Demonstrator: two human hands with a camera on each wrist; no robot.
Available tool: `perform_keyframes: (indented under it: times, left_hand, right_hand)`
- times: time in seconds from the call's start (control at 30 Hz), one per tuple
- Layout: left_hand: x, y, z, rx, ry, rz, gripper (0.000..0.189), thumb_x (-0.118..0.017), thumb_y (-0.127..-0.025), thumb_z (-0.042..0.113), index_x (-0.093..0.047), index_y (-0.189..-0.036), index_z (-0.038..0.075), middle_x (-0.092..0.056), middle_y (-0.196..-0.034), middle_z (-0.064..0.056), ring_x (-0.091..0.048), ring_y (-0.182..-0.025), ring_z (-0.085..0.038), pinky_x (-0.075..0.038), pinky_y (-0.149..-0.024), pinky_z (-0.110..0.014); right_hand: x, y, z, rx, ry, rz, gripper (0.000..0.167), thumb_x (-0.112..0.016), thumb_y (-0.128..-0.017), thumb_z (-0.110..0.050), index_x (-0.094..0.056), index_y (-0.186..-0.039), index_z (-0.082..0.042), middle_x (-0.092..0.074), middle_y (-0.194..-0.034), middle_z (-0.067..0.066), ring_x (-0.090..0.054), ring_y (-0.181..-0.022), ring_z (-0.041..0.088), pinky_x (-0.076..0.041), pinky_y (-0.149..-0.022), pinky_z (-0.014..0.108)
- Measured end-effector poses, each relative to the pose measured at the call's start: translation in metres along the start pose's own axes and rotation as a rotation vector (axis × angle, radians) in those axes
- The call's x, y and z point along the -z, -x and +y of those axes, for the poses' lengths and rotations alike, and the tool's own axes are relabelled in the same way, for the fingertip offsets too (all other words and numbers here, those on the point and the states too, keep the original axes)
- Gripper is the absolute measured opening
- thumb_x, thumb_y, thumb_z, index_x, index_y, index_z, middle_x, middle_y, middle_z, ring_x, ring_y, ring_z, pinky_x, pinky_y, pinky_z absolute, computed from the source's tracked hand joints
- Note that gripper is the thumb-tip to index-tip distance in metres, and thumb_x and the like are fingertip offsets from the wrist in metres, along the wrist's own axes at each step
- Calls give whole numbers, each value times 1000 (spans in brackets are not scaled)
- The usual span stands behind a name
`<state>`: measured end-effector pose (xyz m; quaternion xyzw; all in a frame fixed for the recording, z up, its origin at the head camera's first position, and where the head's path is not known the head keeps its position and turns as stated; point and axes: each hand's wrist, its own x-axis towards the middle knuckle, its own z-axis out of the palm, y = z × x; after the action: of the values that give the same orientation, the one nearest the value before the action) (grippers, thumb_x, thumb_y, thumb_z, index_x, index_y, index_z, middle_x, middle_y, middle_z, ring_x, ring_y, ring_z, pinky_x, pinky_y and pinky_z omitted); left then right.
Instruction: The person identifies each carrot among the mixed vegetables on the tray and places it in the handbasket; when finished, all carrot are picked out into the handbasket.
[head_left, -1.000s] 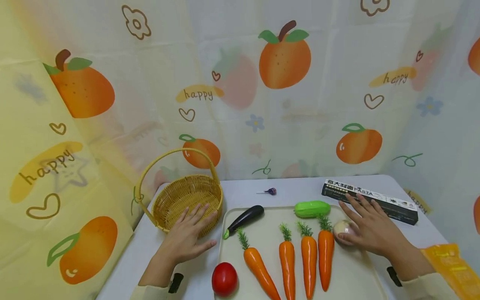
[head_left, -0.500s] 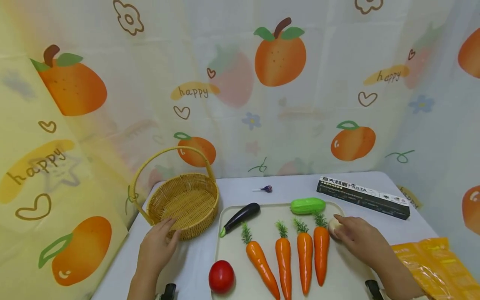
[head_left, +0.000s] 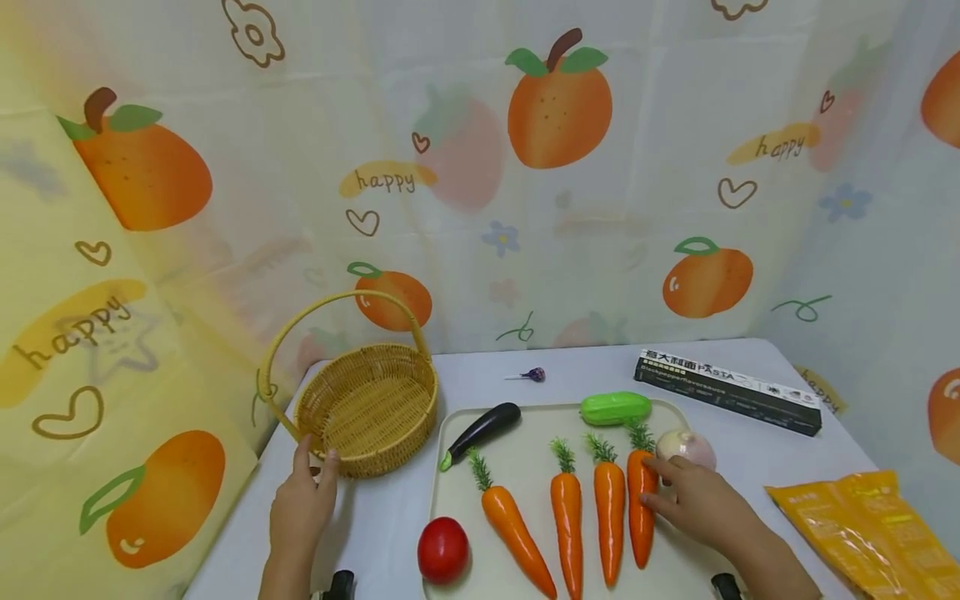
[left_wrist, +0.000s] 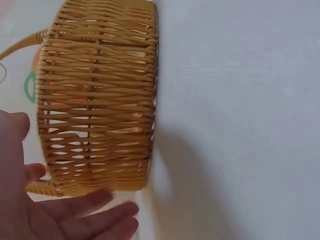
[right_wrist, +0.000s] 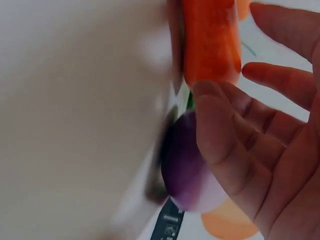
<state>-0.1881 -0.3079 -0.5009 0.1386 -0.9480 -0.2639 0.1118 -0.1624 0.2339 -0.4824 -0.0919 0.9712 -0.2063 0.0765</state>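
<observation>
My left hand (head_left: 300, 504) is at the near left side of a wicker basket (head_left: 390, 454), fingers loosely spread. In the left wrist view those fingers lie along the basket's woven wall (left_wrist: 100, 110), without curling round it. My right hand (head_left: 701, 508) is over the right side of a beige tray (head_left: 525, 442), with fingertips right at the rightmost carrot (head_left: 641, 533). The right wrist view shows thumb and fingers apart beside that orange carrot (right_wrist: 212, 45). A purple-and-white onion (head_left: 693, 446) lies just beyond this hand.
Several other carrots (head_left: 610, 521), a tomato (head_left: 442, 550), an eggplant (head_left: 483, 433) and a green cucumber-like vegetable (head_left: 617, 408) lie on the tray. Behind it is a lollipop (head_left: 536, 375). A black pasta box (head_left: 727, 392) and an orange packet (head_left: 870, 529) are at the right.
My left hand has drawn back from over the basket to its near left side. My right hand has moved left and nearer, from over the onion to the rightmost carrot.
</observation>
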Motion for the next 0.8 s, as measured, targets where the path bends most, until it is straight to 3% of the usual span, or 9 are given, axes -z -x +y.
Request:
perform_keyframes:
  times: [0.13,0.33,0.47,0.57,0.67,0.8]
  left_hand:
    - [-10,-8,-2,30,135,-2,80,-34,-98,62,-13,-155,10,-44,-136,-36,-45,-116,-57,-37,-89,-68]
    - [-23,-17,0,60,340,89,74,-45,-97,56,-26,-148,6,-46,-133,-36,-48,-118,-52,-40,-92,-63]
    - [-27,-19,-3,87,456,126,70,-50,-95,57,-33,-142,8,-39,-145,-29,-46,-123,-49,-41,-96,-61]
    - [-30,-18,-6,112,548,104,70,-54,-93,57,-35,-141,10,-27,-155,-17,-41,-130,-44,-40,-99,-57]
    - [-32,-17,-9,124,649,79,69,-62,-92,49,-35,-142,11,-19,-159,-10,-35,-136,-39,-39,-103,-50]
    - [-33,-20,-10,113,757,55,71,-69,-91,38,-31,-144,11,-11,-160,-10,-29,-139,-36,-39,-102,-27]
  right_hand:
    - [-7,-5,-3,27,51,6,69,-68,-84,-56,-57,-136,-12,-54,-127,24,-62,-97,35,-50,-80,60]
    - [-12,-10,-12,6,52,-3,71,-70,-83,-55,-53,-140,-15,-50,-129,32,-62,-96,40,-49,-79,62]
    - [-10,-13,-21,-24,8,-26,68,-71,-83,-52,-56,-138,-13,-49,-127,38,-61,-97,41,-50,-78,60]
    - [-9,-14,-25,-37,22,-20,60,-71,-86,-41,-58,-135,-10,-50,-124,40,-62,-95,41,-52,-75,56]
    - [-11,-12,-29,-39,40,-4,55,-72,-85,-32,-60,-133,-9,-54,-119,37,-61,-91,37,-52,-74,54]
    - [-13,-11,-34,-58,30,15,60,-73,-80,-24,-57,-136,-7,-57,-116,33,-58,-81,30,-51,-72,52]
